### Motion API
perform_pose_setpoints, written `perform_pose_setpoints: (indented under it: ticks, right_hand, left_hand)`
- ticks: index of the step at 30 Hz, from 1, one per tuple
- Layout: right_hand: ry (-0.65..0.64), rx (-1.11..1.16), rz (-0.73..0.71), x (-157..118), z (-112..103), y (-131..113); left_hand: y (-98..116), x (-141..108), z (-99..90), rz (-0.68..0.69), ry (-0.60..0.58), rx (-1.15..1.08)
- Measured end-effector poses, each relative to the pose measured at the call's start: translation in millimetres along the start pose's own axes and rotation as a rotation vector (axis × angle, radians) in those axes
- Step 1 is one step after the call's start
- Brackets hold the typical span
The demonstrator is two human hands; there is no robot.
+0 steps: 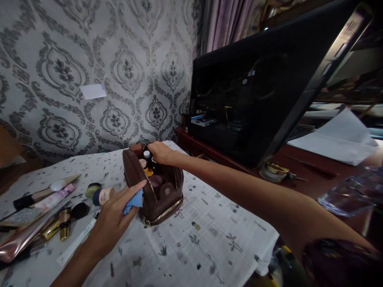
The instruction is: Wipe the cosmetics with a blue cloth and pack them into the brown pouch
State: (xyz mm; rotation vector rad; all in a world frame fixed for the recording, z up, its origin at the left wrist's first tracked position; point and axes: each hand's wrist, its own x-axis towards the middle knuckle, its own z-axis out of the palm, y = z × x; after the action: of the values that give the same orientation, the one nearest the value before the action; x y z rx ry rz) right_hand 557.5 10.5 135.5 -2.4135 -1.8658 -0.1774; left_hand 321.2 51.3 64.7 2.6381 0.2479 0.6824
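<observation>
A brown makeup bag stands unzipped on the patterned white cloth, its gold zipper running along the opening. Inside it are a white-capped bottle, something yellow and other items I cannot make out. My left hand presses against the bag's near left side, with a folded blue cloth held between thumb and fingers. At the bag's far top edge, my right hand is closed with curled fingers on the rim; its fingertips are partly hidden.
Loose cosmetics lie to the left: a rose-gold tube, a gold lipstick, a small jar and several more. On the right, a large black monitor stands on a red-brown desk with papers. Patterned wallpaper rises behind.
</observation>
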Motion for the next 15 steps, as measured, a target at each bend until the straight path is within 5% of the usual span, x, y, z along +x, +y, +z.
perform_pose_setpoints:
  ticks: [15]
  right_hand:
    - [-0.043,-0.048,-0.059,31,15,3]
  left_hand:
    - [6,-4,1.7,-0.051,-0.011,-0.061]
